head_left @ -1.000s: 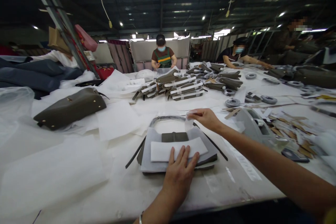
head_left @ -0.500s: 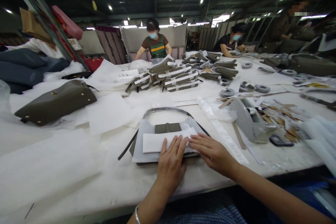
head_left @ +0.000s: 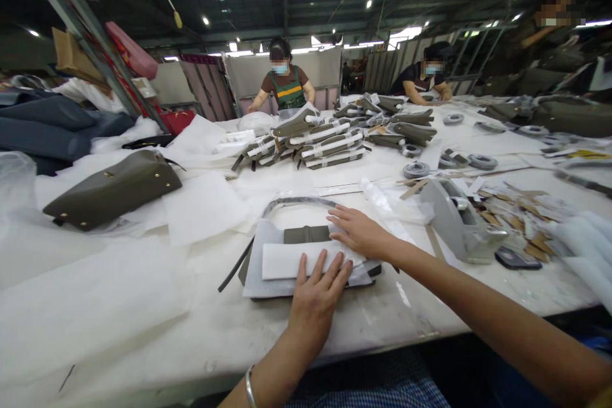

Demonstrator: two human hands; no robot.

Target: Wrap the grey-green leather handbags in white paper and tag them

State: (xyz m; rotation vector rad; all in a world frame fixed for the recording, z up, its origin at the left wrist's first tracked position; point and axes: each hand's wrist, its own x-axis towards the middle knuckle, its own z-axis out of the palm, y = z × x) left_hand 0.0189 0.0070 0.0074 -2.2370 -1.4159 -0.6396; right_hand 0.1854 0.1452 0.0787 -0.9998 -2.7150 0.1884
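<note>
Olive bag (head_left: 306, 234) is laid flat on the table (head_left: 191, 344), near the front edge, dead ahead. Its long axis is run 9-to-3 o'clock. The handle (head_left: 291, 204) is arched toward 12 o'clock and the bottom edge is turned to 6. The bag is wrapped in grey paper (head_left: 261, 271), and a white foam strip (head_left: 282, 261) is laid across it on the same 9-to-3 axis.

Left hand (head_left: 318, 296) is pressed flat on the strip's 3 o'clock end, fingers spread, nothing gripped. Right hand (head_left: 358, 233) is laid palm-down on the bag's 2 o'clock corner, fingers straight and close together, nothing gripped.

A dark strap (head_left: 234, 271) is trailed out toward 8 o'clock. A tape dispenser (head_left: 452, 220) is seen at 3 o'clock of the bag, a second olive bag (head_left: 115, 188) at 10 o'clock, and stacked wrapped bags (head_left: 325, 140) at 12 o'clock.
</note>
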